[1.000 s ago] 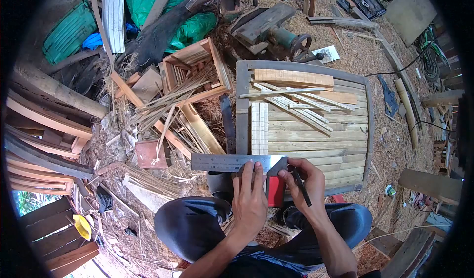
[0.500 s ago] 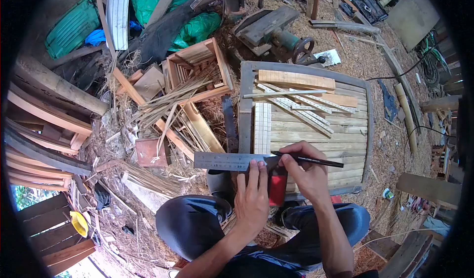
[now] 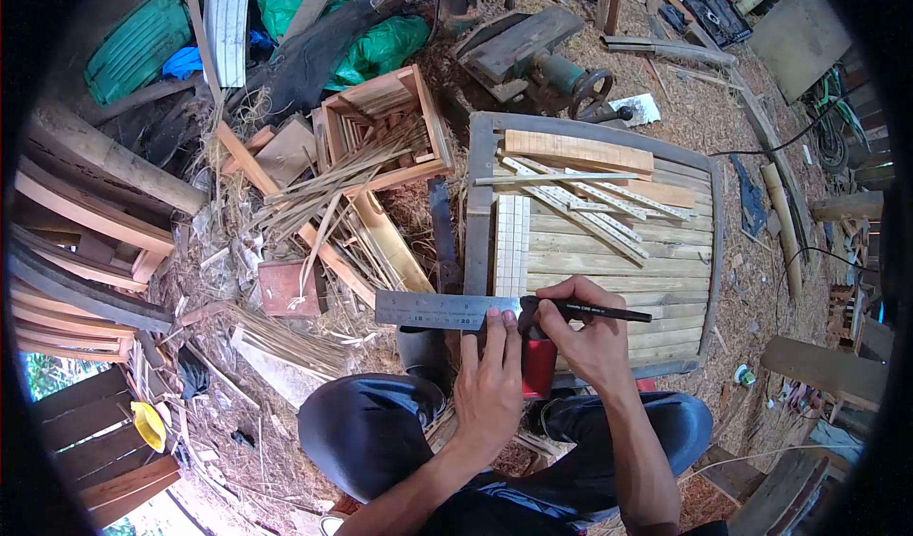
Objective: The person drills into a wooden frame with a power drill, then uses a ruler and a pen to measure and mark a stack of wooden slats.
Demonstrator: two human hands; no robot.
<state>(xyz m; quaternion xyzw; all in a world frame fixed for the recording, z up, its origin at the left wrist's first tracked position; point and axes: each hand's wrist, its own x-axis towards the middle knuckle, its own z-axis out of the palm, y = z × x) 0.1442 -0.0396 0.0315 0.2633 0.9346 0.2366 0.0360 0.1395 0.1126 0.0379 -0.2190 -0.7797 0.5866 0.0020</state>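
Observation:
A steel ruler (image 3: 428, 311) lies level in front of me, its left end sticking out free. My left hand (image 3: 488, 393) holds it near the right end, fingertips pressed on its lower edge; the thumb is hidden. In my right hand (image 3: 592, 346) a black pen (image 3: 616, 312) is pinched, its tip pointing left at the ruler's right end. A dark piece under the pen tip is partly covered by my fingers. Below it stands a red block-like thing (image 3: 538, 370). Beyond my hands lies a slatted wooden panel (image 3: 609, 284) in a grey frame.
Pale drilled strips (image 3: 580, 211) and a wood block (image 3: 575, 154) rest on the panel. To the left are a wooden crate frame (image 3: 385, 127) and thin sticks (image 3: 328, 189). A metal vise (image 3: 561, 75) stands behind. Shavings cover the ground.
The pen in my right hand has shifted slightly left and tilted a little. The ruler stays almost in place under my left hand. The whole view has moved slightly.

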